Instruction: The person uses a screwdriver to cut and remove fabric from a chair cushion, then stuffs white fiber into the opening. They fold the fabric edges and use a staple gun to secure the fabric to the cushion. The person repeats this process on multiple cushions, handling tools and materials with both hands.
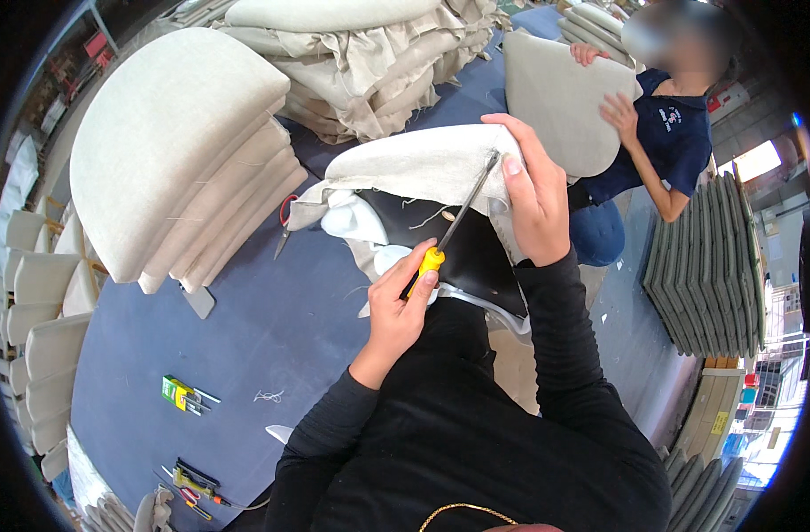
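My left hand (400, 306) is closed round the yellow handle of a screwdriver (467, 213). Its long metal shaft slants up to the right, with the tip at the cream fabric beside my right thumb. My right hand (538, 199) grips the corner of a fabric-covered seat cushion (414, 155), thumb on the near side and fingers over the top edge. The cushion stands tilted in front of me, its dark underside (476, 257) facing me. White padding (354, 217) and loose cloth show at its left end.
Stacked cream cushions (175, 151) stand on the blue table (157, 328) at left, a cloth pile (361, 62) behind. Red-handled scissors (285, 222), a staple box (185, 393) and a staple gun (197, 479) lie on it. At right, a co-worker (671, 133) holds a cushion (560, 106).
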Motion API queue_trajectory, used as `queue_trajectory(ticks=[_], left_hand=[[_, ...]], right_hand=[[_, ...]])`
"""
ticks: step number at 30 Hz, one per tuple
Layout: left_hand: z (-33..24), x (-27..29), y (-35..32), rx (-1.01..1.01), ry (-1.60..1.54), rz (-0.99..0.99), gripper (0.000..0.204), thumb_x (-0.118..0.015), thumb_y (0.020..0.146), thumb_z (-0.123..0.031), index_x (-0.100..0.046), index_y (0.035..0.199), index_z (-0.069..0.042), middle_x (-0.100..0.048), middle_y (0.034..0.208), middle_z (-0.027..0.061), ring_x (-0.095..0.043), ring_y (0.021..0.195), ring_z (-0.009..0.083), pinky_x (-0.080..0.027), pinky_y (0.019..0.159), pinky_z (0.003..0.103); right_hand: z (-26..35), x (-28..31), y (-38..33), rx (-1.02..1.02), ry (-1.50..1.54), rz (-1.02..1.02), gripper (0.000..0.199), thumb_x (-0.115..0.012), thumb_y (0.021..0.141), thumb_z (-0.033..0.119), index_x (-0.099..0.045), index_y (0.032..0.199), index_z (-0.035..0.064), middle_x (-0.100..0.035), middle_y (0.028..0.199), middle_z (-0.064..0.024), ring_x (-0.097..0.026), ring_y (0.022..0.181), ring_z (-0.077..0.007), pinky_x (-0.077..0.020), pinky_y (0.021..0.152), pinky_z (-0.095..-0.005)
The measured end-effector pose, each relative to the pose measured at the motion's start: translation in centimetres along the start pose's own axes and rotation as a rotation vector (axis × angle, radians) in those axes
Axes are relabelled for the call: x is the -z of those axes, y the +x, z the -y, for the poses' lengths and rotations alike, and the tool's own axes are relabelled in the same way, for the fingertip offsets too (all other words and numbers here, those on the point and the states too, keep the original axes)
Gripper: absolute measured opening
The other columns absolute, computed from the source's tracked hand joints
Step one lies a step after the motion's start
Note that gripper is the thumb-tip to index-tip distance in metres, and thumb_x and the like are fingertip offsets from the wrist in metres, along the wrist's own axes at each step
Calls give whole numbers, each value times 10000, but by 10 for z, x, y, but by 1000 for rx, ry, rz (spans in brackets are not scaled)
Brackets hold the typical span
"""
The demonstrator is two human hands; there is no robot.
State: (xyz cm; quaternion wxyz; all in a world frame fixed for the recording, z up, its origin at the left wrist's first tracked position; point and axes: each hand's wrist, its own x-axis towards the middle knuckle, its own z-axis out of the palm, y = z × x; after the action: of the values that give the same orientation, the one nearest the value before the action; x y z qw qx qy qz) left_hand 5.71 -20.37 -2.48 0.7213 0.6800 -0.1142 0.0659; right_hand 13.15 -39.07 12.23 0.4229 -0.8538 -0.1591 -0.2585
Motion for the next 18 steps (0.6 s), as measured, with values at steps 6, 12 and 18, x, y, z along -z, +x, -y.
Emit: queue_trajectory(ticks=[6, 12, 18], left_hand=[[0, 2, -1, 4, 1, 12, 366, -704, 1048, -124, -704, 1393, 0, -785, 1067, 138, -733, 902, 176, -559, 846, 308], [10, 8, -3, 301, -761, 319, 411, -636, 1110, -202, -621, 1478, -18, -699, 1069, 107, -627, 735, 146, -493, 665, 281], [17, 2, -4, 377, -898, 406, 442, -647, 1112, -226, -555, 1492, -20, -631, 1071, 83, -582, 763, 134, -470, 671, 262]], right_hand=[[-2, 0, -3, 12, 16, -9, 418, -535, 1021, 232, -647, 1374, 37, -745, 1136, -223, -748, 1038, -386, -552, 930, -380], [-3, 2, -3, 18, 23, -11, 414, -535, 1026, 230, -645, 1375, 37, -745, 1132, -217, -747, 1031, -385, -552, 927, -375], [-7, 4, -3, 18, 46, -1, 410, -543, 1031, 237, -645, 1377, 43, -743, 1132, -214, -748, 1040, -385, -554, 926, -374]])
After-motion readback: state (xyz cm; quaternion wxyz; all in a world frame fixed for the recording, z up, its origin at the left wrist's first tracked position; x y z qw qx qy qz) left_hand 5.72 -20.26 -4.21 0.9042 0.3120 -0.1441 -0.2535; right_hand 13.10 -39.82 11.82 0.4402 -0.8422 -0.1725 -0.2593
